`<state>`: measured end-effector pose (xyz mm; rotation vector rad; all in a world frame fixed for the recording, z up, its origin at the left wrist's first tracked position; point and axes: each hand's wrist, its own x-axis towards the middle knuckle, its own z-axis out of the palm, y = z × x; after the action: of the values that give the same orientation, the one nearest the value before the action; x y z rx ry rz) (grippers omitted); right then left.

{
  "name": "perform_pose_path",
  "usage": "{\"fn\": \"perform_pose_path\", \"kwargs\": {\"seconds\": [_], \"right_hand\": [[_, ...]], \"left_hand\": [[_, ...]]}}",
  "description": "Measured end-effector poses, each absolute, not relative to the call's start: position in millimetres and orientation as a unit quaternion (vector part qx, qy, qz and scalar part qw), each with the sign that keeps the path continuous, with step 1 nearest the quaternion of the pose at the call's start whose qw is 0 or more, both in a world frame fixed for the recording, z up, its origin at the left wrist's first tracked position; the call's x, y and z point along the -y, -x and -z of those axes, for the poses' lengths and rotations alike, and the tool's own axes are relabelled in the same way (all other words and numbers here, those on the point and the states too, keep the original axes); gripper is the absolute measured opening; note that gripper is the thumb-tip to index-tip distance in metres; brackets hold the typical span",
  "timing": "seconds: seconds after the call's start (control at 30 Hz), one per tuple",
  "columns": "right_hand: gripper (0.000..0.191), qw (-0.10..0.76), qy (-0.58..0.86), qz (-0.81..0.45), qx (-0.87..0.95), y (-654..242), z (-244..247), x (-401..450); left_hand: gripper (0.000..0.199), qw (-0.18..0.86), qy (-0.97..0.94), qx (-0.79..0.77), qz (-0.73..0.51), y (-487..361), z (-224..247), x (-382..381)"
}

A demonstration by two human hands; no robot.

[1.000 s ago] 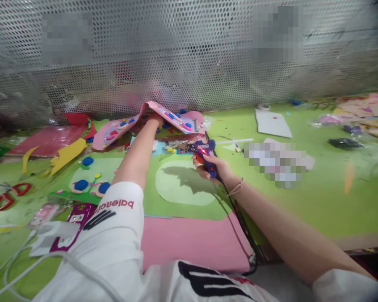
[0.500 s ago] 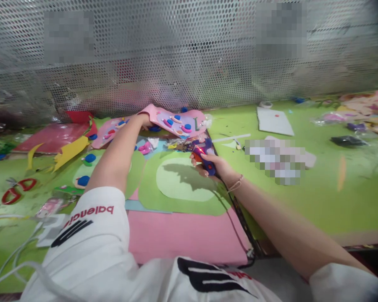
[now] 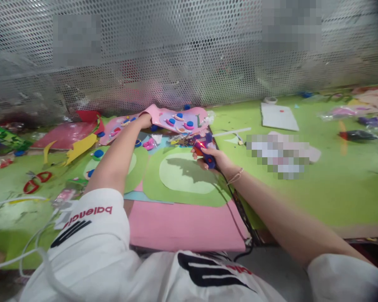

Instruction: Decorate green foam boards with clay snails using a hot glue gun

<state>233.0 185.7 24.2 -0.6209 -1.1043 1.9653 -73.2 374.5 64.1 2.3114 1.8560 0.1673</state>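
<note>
My left hand (image 3: 146, 120) reaches to the back of the table at a pink and lilac sheet (image 3: 184, 116) dotted with blue and pink pieces. The sheet's curled left edge lies over the fingers, so their grip is hidden. My right hand (image 3: 212, 156) is wrapped round a dark blue and orange glue gun (image 3: 208, 158) with a small red light on it. Below the gun lies a green sheet (image 3: 151, 182) with a pale green oval (image 3: 176, 178). A pink sheet (image 3: 189, 226) shows along the front.
Red-handled scissors (image 3: 31, 186), yellow scraps (image 3: 82, 149) and white cables (image 3: 40, 247) are on the left. On the right lie a white board (image 3: 279, 117), a black packet (image 3: 359, 135) and bagged pieces. A perforated metal screen (image 3: 189, 54) stands behind.
The view has shifted slightly, and most table items appear a little further right. The curled sheet edge beside my left hand sits a little differently. My right hand keeps its hold on the glue gun.
</note>
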Motion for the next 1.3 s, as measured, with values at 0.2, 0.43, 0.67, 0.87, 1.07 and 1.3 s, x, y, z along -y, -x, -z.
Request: {"fn": "perform_pose_path", "kwargs": {"seconds": [0.2, 0.43, 0.67, 0.87, 1.07, 1.3], "right_hand": [[0.028, 0.394, 0.238, -0.769, 0.443, -233.4, -22.3, -187.2], [0.025, 0.399, 0.228, -0.767, 0.448, -232.3, -19.8, -186.8], [0.023, 0.405, 0.245, -0.761, 0.444, -235.8, -26.6, -180.4], [0.024, 0.432, 0.263, -0.728, 0.464, -237.4, -29.2, -177.0], [0.027, 0.43, 0.282, -0.691, 0.508, -230.4, -29.4, -174.8], [0.025, 0.432, 0.317, -0.651, 0.537, -240.4, -31.5, -168.2]], "left_hand": [[0.037, 0.046, -0.763, -0.645, -0.006, 83.7, -82.8, -353.6], [0.034, 0.071, -0.731, -0.678, 0.03, 82.2, -103.2, -292.7], [0.033, 0.035, -0.727, -0.682, -0.076, 65.4, -62.8, -230.6], [0.04, 0.008, -0.711, -0.659, -0.245, 57.9, -52.6, -191.5], [0.041, -0.018, -0.742, -0.644, -0.184, 52.0, -42.6, -174.5], [0.043, -0.022, -0.729, -0.681, -0.072, 41.9, -38.9, -153.3]]}}
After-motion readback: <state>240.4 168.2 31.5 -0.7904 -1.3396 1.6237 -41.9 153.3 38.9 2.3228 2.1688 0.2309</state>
